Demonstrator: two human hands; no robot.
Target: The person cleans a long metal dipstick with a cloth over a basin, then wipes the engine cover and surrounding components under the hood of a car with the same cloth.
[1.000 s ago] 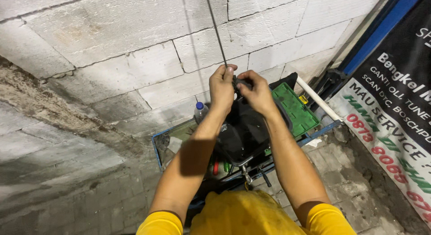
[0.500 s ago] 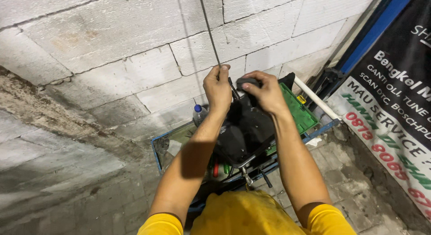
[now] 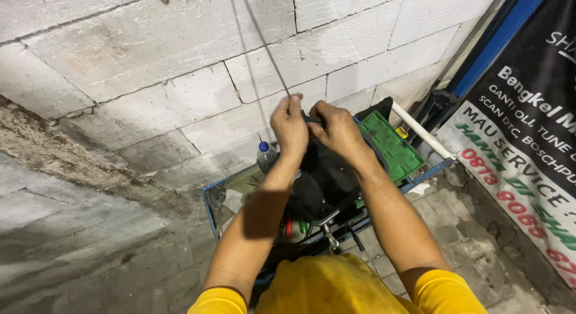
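Both hands meet in front of a grey block wall (image 3: 150, 68). The left hand (image 3: 289, 123) pinches a thin dark cable (image 3: 264, 44) that runs up the wall; the right hand (image 3: 337, 129) grips a small dark part beside it. Below them sit a black tool bag (image 3: 321, 182), a green case (image 3: 390, 145) and a blue-capped bottle (image 3: 266, 155).
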